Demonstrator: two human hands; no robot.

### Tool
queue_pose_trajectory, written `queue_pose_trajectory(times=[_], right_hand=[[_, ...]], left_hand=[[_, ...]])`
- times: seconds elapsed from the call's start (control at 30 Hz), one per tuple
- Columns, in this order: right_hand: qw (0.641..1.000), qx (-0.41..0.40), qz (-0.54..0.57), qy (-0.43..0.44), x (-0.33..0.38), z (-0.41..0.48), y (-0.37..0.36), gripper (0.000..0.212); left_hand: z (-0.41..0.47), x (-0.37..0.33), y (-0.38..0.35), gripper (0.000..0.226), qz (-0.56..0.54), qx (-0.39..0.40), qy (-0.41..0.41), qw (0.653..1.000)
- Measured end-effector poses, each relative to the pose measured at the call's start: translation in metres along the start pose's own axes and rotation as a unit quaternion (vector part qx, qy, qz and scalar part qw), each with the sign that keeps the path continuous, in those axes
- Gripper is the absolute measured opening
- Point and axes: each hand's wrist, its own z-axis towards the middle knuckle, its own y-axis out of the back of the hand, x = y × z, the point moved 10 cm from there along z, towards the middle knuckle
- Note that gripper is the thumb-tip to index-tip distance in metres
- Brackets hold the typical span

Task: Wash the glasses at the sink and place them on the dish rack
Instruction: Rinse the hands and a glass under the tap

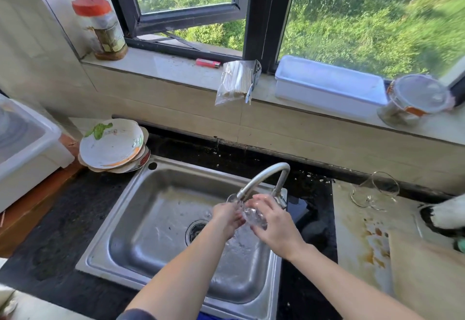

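Observation:
Over the steel sink (141, 209), a clear glass (253, 215) sits under the curved faucet (266, 176) with water running over it. My right hand (275, 226) grips the glass from the right, fingers curled round it. My left hand (227, 219) holds it from the left; the glass's rim shows above that hand. A second glass, a stemmed one (375, 190), lies on its side on the counter to the right of the sink. No dish rack is clearly recognisable.
A stack of dirty plates (113, 146) sits at the sink's back left corner. A white appliance (22, 148) stands at far left. On the windowsill are a jar (103, 28), a lighter, a bag of sticks, a white tray (327, 85) and a lidded cup. A stained board (364, 239) lies right.

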Motion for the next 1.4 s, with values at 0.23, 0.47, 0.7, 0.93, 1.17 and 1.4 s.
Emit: queue_pose_trajectory(times=[0.23,0.47,0.7,0.93,1.17,1.4], right_hand=[[0.998,-0.012,-0.034,0.051,0.016,-0.009,0.006,0.046],[0.952,-0.057,0.213,-0.211,-0.032,-0.01,0.016,0.046],[0.781,-0.054,0.415,-0.463,-0.082,-0.035,0.0,0.031],[0.598,-0.043,0.556,-0.576,-0.102,-0.076,-0.073,0.043],[0.637,0.06,0.565,-0.521,-0.073,-0.073,-0.08,0.049],[0.843,-0.045,0.341,-0.413,-0.081,-0.025,-0.018,0.03]], left_hand=[[0.004,-0.002,-0.008,0.03,0.034,-0.008,-0.023,0.999],[-0.009,-0.019,0.004,0.011,0.171,-0.041,-0.101,0.979],[-0.023,-0.01,-0.03,0.023,-0.04,0.1,0.026,0.994],[-0.032,-0.006,-0.062,0.019,-0.117,0.202,0.026,0.972],[-0.012,-0.038,-0.018,0.018,0.254,-0.024,-0.103,0.961],[-0.008,-0.059,-0.017,0.015,0.476,-0.049,-0.202,0.855]])
